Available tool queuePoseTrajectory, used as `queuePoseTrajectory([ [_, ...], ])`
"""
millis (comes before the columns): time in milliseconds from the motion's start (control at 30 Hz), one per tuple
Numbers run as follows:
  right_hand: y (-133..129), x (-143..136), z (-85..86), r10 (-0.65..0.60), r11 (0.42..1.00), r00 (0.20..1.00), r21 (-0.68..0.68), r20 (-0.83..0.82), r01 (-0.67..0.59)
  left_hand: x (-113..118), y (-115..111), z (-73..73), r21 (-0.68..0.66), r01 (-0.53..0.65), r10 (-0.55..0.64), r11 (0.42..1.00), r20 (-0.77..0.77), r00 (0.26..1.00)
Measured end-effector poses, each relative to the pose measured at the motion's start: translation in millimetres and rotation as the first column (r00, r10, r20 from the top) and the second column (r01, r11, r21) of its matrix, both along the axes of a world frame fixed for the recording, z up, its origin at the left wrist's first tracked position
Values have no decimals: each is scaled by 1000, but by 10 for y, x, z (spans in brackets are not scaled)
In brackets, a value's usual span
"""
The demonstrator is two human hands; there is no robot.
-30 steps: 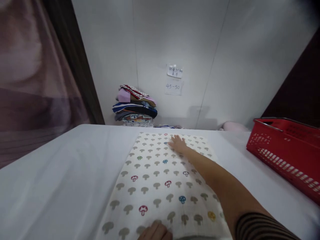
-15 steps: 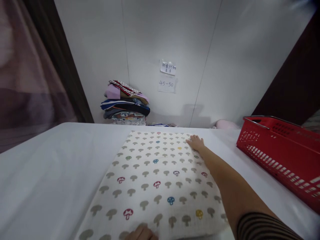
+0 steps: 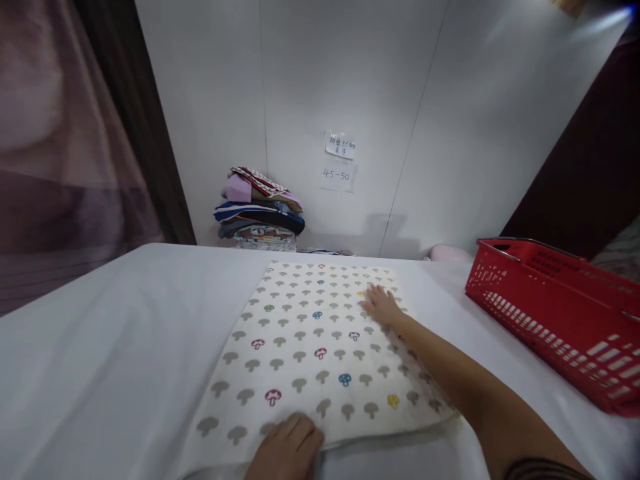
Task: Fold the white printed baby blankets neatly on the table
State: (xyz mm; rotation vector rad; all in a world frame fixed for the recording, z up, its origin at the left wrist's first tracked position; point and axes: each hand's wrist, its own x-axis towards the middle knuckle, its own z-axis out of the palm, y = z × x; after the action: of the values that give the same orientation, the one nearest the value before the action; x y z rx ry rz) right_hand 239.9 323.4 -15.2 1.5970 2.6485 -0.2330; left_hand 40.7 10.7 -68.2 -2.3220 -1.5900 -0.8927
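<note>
Mushroom-print cloth (image 3: 295, 333) lay flat on white-covered table (image 3: 120, 340), both hands on it.
Right hand (image 3: 383, 305) flat, fingers slightly apart, on far right part; left hand (image 3: 289, 448) at near edge, fingers together and curled, couldn't tell if pinching. Cloth looked light, soft, limp, not fragile, likely easy to crease; best grip seemed edges or corners.

There was one counter (image 3: 125, 347) and, on it, one printed cloth (image 3: 295, 317). The hands were two: one left hand (image 3: 290, 443) at the cloth's near edge, one right hand (image 3: 381, 307) farther up. Toward the counter's right edge stood one red basket (image 3: 545, 300). Beyond the far edge were one fabric pile (image 3: 263, 212) and two papers (image 3: 341, 145).
</note>
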Motion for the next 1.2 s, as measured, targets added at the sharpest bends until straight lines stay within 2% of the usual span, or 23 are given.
queuePoseTrajectory([
  [67,-362,42,-14,156,986,987,-51,-42,-158,31,-31,108,-121,-22,21,992,-12,1000],
  [133,-670,119,15,237,966,970,-89,-56,-242,60,-71,264,-280,-45,40,959,-26,999],
  [233,-1030,221,127,161,984,987,-77,-20,-162,97,-120,500,-429,-41,11,902,-72,997],
  [267,-1143,236,160,149,986,989,-67,-23,-150,108,-132,558,-442,-36,-5,896,-90,996],
  [333,-1384,234,184,236,966,969,-87,-71,-242,132,-150,623,-447,-26,-25,894,-108,994],
  [433,-1768,184,129,439,876,877,-127,-194,-466,165,-182,617,-413,-26,-35,910,-141,989],
  [567,-2158,62,76,520,833,798,-24,-304,-552,102,-292,593,-345,-68,7,936,-174,985],
  [667,-2328,-97,118,591,785,737,23,-328,-619,-116,-484,658,-351,-164,121,922,-142,982],
  [733,-2407,-229,149,604,774,724,27,-333,-633,-313,-656,709,-352,-271,258,896,-86,962],
  [833,-2497,-432,163,561,805,748,23,-355,-593,-560,-892,727,-349,-461,504,816,40,863],
  [900,-2547,-555,161,540,820,758,29,-366,-571,-642,-982,695,-375,-538,613,755,112,782],
  [1033,-2650,-770,175,577,802,741,67,-345,-593,-664,-969,616,-420,-580,690,698,180,701],
  [1200,-2760,-997,187,621,781,752,90,-221,-618,-672,-840,592,-427,-586,710,689,232,665],
])
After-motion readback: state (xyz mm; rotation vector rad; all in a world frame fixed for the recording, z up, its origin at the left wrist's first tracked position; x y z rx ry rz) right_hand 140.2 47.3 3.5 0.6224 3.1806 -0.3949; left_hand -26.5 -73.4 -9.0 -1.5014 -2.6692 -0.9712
